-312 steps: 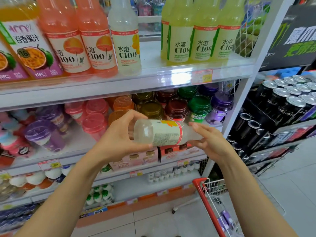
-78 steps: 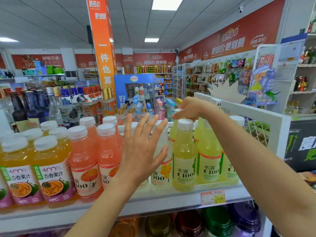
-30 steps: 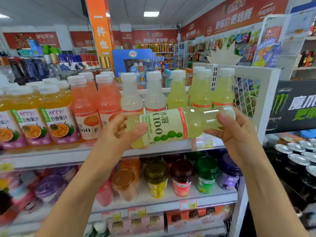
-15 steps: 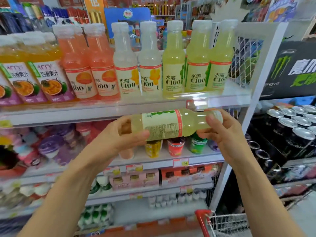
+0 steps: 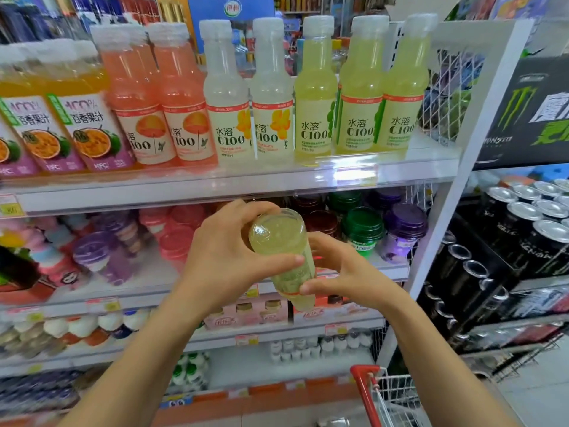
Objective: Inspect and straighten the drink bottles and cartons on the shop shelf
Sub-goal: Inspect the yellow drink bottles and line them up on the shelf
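Note:
I hold a pale green C100 drink bottle [image 5: 281,241] in front of the second shelf, turned so its round base faces me and its neck points down and away. My left hand [image 5: 228,257] grips the body near the base, thumb across the front. My right hand [image 5: 341,272] holds the lower part near the neck with its fingertips. On the top shelf [image 5: 215,183] stand upright rows: orange juice bottles [image 5: 86,118], pink C100 bottles [image 5: 160,100], clear-white ones [image 5: 246,97] and green ones [image 5: 363,90].
The second shelf carries lidded cups in pink, purple, green and brown [image 5: 363,226]. Lower shelves hold small bottles and cartons [image 5: 246,312]. A white upright post [image 5: 462,180] bounds the shelf at right; black cans [image 5: 523,229] lie beyond it. A red-handled trolley [image 5: 366,392] stands below.
The bottle was held sideways with its label facing me; it has been tipped so its base faces me. My right hand slid from the cap onto the body.

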